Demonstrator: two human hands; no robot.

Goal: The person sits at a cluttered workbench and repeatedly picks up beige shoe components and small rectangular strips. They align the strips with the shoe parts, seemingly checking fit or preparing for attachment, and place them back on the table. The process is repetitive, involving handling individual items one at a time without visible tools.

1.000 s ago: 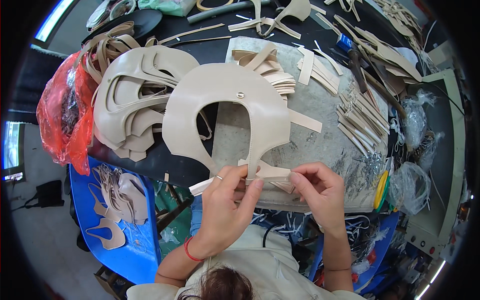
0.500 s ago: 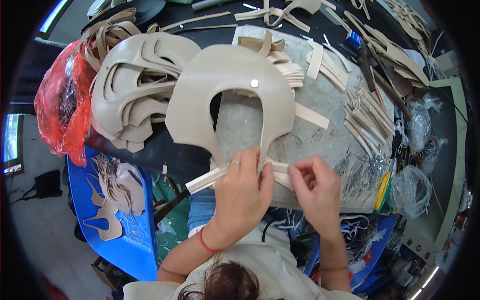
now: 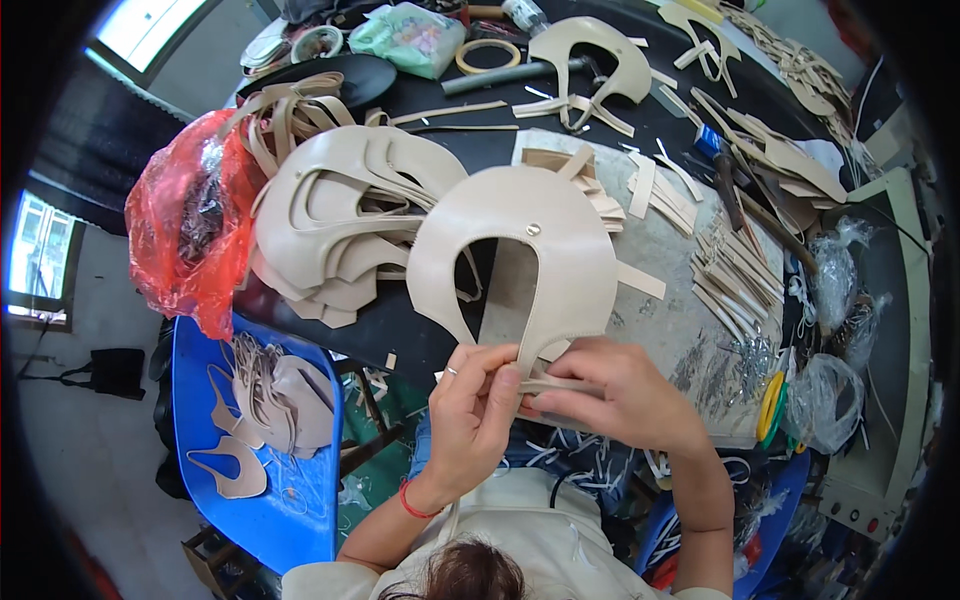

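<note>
A beige horseshoe-shaped leather piece [image 3: 510, 205] with a small round metal stud stands raised over the near part of the grey work slab [image 3: 660, 360]. My left hand [image 3: 468, 412] is closed on its narrow lower ends, thumb in front. Just to the right, my right hand [image 3: 630, 392] pinches a beige leather strap [image 3: 565, 384] that runs across those ends. Fingers hide the spot where strap and piece meet. Behind the piece, folded beige strips [image 3: 603, 207] lie stacked on the slab.
Similar leather pieces [image 3: 340, 235] are piled at the left, beside a red plastic bag [image 3: 185, 235]. A blue chair [image 3: 275, 510] below holds more cut pieces. Thin strips [image 3: 738, 275] and a hammer-like tool [image 3: 728, 190] lie at the right. A tape roll [image 3: 488, 56] sits farther back.
My right hand has moved left, close to the left hand, and pinches the strap there. The view has shifted, showing more of the table's far side.
</note>
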